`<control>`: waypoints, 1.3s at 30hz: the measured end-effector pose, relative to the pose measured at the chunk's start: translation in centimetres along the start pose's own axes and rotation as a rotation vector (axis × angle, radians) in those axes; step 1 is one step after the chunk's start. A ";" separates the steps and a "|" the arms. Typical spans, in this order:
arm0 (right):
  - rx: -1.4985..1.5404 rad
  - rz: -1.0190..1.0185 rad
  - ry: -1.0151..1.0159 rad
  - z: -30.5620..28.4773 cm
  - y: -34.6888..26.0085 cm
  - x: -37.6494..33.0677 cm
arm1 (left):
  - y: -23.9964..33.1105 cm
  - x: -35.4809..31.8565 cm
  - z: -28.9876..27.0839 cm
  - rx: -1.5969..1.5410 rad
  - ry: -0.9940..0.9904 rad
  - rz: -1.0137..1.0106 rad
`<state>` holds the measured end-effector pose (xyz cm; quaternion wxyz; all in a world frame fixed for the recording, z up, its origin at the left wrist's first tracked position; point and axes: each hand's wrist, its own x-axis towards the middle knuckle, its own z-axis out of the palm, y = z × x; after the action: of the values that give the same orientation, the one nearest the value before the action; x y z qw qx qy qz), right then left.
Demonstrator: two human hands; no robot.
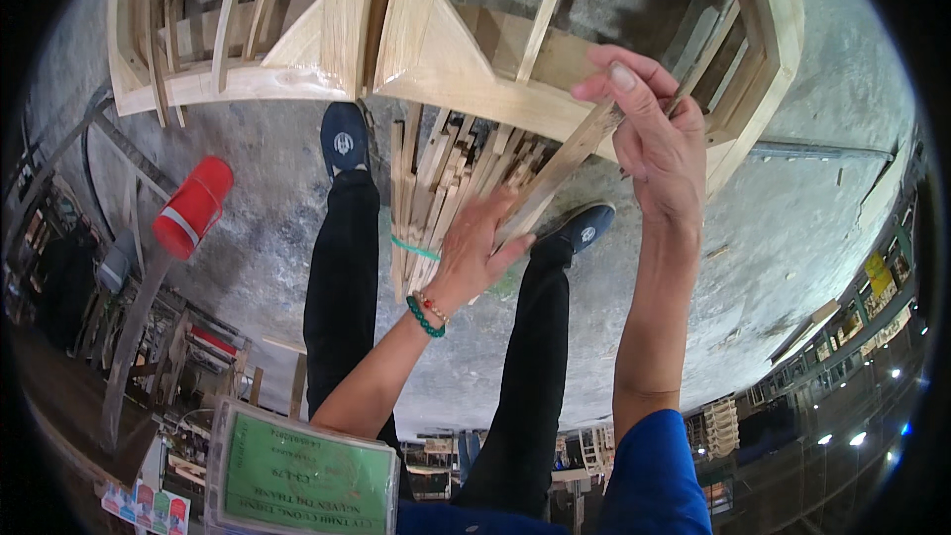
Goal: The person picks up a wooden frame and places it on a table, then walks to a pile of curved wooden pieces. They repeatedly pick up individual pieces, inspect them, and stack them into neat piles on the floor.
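My left hand (470, 250) is slightly blurred, its fingers and thumb apart, over a bundle of thin wooden strips (428, 178) on the floor. A green band (414, 249) crosses the bundle. Beside its thumb a wider wooden slat (563, 166) slants up toward my right hand (662, 129); whether either hand touches it I cannot tell. The right hand is raised, its lower fingers curled round a thin dark rod (705, 40) that sticks out above it; thumb and forefinger reach left. Behind it stands a curved pale wooden frame (495, 94) with slats and corner braces.
Another curved wooden frame (198, 87) adjoins at the left. A red cylinder (195, 206) with a pale band is at the left, beside a grey metal bar (137, 337). My shoes (345, 139) stand either side of the bundle on the concrete floor (792, 238). A green badge (302, 471) hangs in front.
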<state>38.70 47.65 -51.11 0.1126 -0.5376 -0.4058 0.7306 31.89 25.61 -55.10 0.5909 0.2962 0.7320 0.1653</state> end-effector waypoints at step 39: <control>0.082 -0.192 0.492 4.0 7.7 9.2 | -4.5 2.2 -8.4 -1.728 -0.044 -0.067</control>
<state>33.62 46.34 -62.63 0.2981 -0.6530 -0.3853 0.5799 22.48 24.46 -57.41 0.6275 -0.2755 0.3467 0.6405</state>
